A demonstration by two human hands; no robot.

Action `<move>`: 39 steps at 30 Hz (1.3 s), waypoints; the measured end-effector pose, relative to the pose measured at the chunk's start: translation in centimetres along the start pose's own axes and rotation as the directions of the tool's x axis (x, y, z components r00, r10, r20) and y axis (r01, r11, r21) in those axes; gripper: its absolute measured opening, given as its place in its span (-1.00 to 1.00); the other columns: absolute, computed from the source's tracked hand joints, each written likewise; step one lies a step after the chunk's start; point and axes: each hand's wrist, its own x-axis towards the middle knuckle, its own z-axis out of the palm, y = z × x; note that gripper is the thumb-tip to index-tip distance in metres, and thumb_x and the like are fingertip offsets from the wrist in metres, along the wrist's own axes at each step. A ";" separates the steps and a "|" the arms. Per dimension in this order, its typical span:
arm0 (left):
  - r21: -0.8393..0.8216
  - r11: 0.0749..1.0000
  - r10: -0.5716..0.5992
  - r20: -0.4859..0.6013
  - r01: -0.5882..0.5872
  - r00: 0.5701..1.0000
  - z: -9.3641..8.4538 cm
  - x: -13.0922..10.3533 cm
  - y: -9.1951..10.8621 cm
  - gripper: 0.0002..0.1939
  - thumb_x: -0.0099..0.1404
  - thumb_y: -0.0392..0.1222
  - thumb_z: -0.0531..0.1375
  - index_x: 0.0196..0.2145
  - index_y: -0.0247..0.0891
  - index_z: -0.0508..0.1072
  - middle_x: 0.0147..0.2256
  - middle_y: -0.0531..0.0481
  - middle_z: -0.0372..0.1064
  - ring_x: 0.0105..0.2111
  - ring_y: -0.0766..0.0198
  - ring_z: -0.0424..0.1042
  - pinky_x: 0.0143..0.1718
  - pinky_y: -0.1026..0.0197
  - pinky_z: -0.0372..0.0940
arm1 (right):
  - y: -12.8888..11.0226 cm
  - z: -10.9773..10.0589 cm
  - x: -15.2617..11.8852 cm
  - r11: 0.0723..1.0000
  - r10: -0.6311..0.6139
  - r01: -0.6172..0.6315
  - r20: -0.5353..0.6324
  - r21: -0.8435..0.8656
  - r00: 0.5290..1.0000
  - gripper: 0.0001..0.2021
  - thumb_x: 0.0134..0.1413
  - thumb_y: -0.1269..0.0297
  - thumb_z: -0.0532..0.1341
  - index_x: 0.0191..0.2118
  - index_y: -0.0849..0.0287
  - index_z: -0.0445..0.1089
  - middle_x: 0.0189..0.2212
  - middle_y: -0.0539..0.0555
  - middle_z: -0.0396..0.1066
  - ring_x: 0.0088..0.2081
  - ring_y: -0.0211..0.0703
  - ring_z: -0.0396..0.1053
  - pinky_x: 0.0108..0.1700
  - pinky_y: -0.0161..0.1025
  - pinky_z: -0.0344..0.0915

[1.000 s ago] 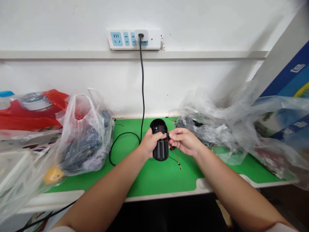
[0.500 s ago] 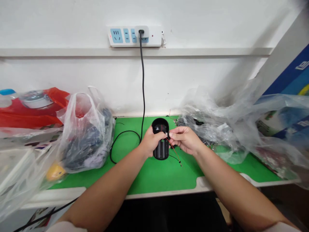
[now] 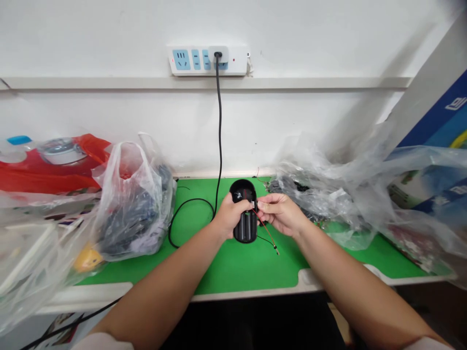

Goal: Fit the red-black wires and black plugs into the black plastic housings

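A black oval plastic casing (image 3: 245,229) is gripped in my left hand (image 3: 229,214), with the thumb laid over its middle. Inside it are dark rounded compartments and a small white connector (image 3: 252,204) near the thumb tip. My right hand (image 3: 279,213) is closed at the casing's right edge, thumb and index finger pinched by the connector; what lies between those fingertips is too small to tell. Thin red and black wires (image 3: 269,232) trail from the casing toward the lower right, ending in a small plug.
A green mat (image 3: 233,277) covers the table. Clear plastic bags (image 3: 134,214) stand on the left, and more bags (image 3: 324,194) with wired parts lie on the right. A black cable (image 3: 220,121) hangs from the wall power strip (image 3: 237,61) and loops beside the left hand.
Both hands and the casing stay nearly in place. The view has shifted slightly, and the right fingers sit a touch farther from the casing. The wire ends hang a little lower.
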 end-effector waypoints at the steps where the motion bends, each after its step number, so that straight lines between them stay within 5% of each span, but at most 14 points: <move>1: -0.004 1.000 0.008 0.011 -0.008 1.000 0.0 0.0 0.0 -0.68 -0.06 -0.29 0.18 -0.32 -0.27 0.17 -0.62 0.07 0.31 -0.65 0.26 0.36 -0.59 0.15 0.36 | 0.0 0.0 0.0 1.000 -0.007 0.007 0.011 0.011 1.000 -0.78 -0.32 0.38 0.43 -0.44 0.30 0.46 -0.63 0.06 0.44 -0.61 -0.30 0.39 -0.51 -0.40 0.43; 12: -0.076 0.997 -0.028 0.071 0.033 0.997 -0.2 0.2 0.1 -0.70 -0.07 -0.27 0.17 -0.32 -0.27 0.20 -0.64 0.05 0.33 -0.70 0.29 0.33 -0.64 0.21 0.33 | -0.2 -0.2 0.1 0.998 0.017 -0.021 0.083 0.056 0.996 -0.80 -0.29 0.38 0.43 -0.45 0.27 0.44 -0.61 0.03 0.45 -0.59 -0.30 0.42 -0.50 -0.43 0.43; 39: 0.022 0.997 -0.077 -0.009 0.077 0.997 0.1 0.0 -0.1 -0.60 -0.12 -0.28 0.22 -0.29 -0.26 0.18 -0.60 0.09 0.28 -0.66 0.25 0.35 -0.59 0.09 0.36 | -1.2 -0.6 -0.4 0.978 -0.016 0.024 0.044 -0.207 0.999 -0.75 -0.31 0.31 0.43 -0.46 0.33 0.43 -0.61 0.08 0.45 -0.57 -0.26 0.43 -0.50 -0.41 0.42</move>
